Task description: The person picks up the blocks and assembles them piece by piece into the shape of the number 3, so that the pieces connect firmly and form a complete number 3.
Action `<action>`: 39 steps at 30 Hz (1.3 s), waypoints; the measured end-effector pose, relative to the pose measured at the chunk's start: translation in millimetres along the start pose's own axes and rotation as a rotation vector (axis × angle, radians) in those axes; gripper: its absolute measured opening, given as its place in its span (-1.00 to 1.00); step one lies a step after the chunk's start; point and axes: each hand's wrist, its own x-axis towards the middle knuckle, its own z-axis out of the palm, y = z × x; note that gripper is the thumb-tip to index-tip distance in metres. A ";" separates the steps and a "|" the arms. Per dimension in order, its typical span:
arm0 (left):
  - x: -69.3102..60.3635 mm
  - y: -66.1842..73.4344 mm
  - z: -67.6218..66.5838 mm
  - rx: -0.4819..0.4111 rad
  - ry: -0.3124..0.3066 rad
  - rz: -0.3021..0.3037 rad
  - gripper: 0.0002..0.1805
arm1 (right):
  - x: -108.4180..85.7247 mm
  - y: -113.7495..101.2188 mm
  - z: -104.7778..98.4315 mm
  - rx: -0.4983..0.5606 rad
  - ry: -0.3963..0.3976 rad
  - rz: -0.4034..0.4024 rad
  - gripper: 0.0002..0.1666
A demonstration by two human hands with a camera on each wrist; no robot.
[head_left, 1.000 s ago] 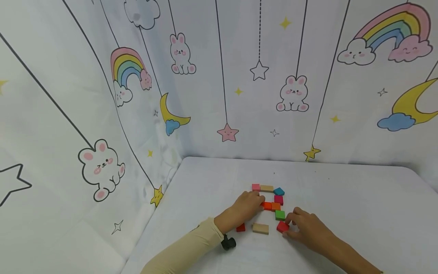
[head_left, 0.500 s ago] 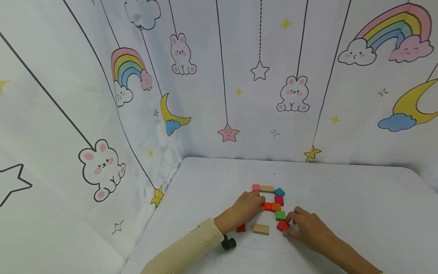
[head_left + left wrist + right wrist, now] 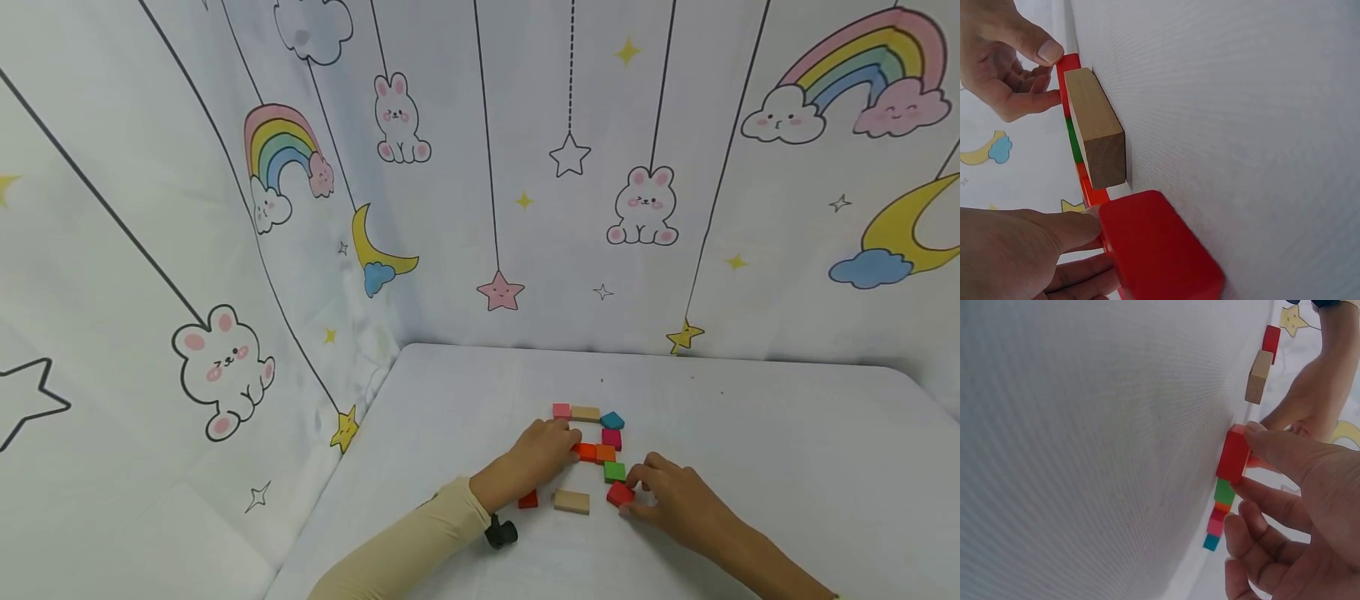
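My right hand (image 3: 678,500) pinches a red block (image 3: 620,494) between thumb and index finger, just below a green block (image 3: 614,472). In the right wrist view, that red block (image 3: 1233,453) sits close against the green one. At the left end of the middle row, my left hand (image 3: 542,454) holds an orange-red block (image 3: 586,452) beside an orange block (image 3: 605,453); its fingertips are partly hidden. A wooden block (image 3: 572,502) lies below, apart from the others. Another red block (image 3: 528,498) is partly covered by the left forearm.
Along the top lie a pink block (image 3: 562,411), a wooden block (image 3: 585,413) and a blue pentagonal block (image 3: 612,420). A magenta block (image 3: 611,438) stands under the blue one. A small black object (image 3: 501,532) is by the left sleeve. White table (image 3: 787,450) extends around them.
The red block under my right fingers has shifted slightly upward, closer to the green block. My left hand and the other blocks stay where they were.
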 end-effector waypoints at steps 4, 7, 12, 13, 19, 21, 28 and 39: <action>0.0 0.1 0.1 0.004 -0.002 -0.001 -0.69 | -0.9 0.7 1.1 0.009 0.004 0.006 -0.58; -0.2 0.2 -0.4 0.008 -0.001 0.001 -0.70 | -1.6 1.7 1.8 0.015 0.005 0.009 -0.57; 0.1 0.5 -1.7 0.011 -0.001 0.002 -0.70 | -2.4 1.0 0.1 0.020 0.015 0.012 -0.54; -0.1 0.6 -2.0 0.012 -0.002 0.002 -0.70 | -2.6 0.3 -0.7 0.021 0.018 0.010 -0.53; 1.0 1.1 -2.4 0.014 -0.011 -0.006 -0.70 | -2.8 -8.2 -6.1 0.019 0.036 -0.006 -0.51; 1.9 1.2 -1.9 0.014 -0.015 -0.007 -0.70 | -2.4 -12.7 -7.1 0.008 0.032 -0.007 -0.49; 2.2 0.9 -2.8 0.020 -0.012 -0.009 -0.71 | 3.5 -29.3 -5.1 0.037 -0.022 -0.009 -0.42; -1.2 1.5 -2.7 0.062 0.020 0.016 -0.75 | 9.9 -42.1 8.7 0.026 0.018 -0.128 -0.56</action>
